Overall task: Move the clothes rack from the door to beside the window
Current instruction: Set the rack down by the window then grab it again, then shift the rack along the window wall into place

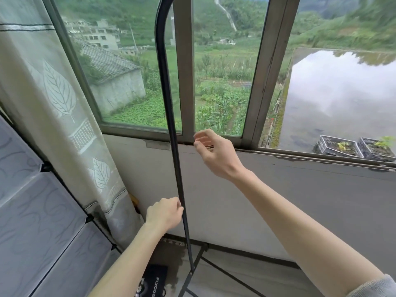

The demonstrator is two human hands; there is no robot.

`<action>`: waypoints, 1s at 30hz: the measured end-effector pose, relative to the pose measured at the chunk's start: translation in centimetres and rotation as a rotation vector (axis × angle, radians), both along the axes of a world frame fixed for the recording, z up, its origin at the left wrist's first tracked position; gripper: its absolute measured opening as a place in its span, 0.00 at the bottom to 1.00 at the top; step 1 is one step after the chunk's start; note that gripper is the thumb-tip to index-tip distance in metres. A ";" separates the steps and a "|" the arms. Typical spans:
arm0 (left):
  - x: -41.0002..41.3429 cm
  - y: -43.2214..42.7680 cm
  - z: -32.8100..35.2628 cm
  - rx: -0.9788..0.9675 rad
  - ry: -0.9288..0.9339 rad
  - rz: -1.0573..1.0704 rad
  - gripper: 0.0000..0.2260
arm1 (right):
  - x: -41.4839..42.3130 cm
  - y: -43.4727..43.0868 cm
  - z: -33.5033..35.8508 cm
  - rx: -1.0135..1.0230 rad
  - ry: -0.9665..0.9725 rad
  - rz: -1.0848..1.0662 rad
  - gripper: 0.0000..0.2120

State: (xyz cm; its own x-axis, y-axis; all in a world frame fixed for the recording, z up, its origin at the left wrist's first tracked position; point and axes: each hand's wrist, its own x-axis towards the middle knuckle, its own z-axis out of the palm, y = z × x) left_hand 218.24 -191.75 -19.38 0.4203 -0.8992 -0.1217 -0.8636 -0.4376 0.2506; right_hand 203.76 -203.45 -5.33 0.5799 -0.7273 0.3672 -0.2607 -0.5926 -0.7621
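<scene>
The clothes rack (169, 108) is a thin black metal frame standing upright right in front of the window (186, 71); its upright pole curves over at the top and its base bars spread on the floor below. My left hand (165, 214) is curled beside the pole at its lower part, fingertips touching it. My right hand (214, 153) hovers to the right of the pole near the window sill, fingers loosely apart, holding nothing.
A leaf-patterned white curtain (60, 108) hangs left of the window. A grey panelled cabinet (38, 211) fills the left edge. A black box (154, 281) lies on the floor by the rack's base. The grey wall (300, 200) runs below the sill.
</scene>
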 end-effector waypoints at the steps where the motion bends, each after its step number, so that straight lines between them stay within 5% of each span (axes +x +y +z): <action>1: -0.7 0.6 -0.4 0.012 0.023 -0.012 0.12 | -2.0 0.1 -1.5 0.003 -0.001 -0.045 0.10; 11: -19.6 -0.3 -0.9 0.033 0.144 -0.334 0.12 | -28.6 7.7 -13.7 0.207 0.252 -0.442 0.13; 24: -60.1 4.2 1.3 0.032 0.247 -0.804 0.11 | -66.5 24.3 -12.0 0.187 0.121 -1.016 0.12; 30: -73.5 3.7 6.7 -0.083 0.220 -0.951 0.11 | -78.1 24.3 -6.3 0.065 0.095 -1.164 0.11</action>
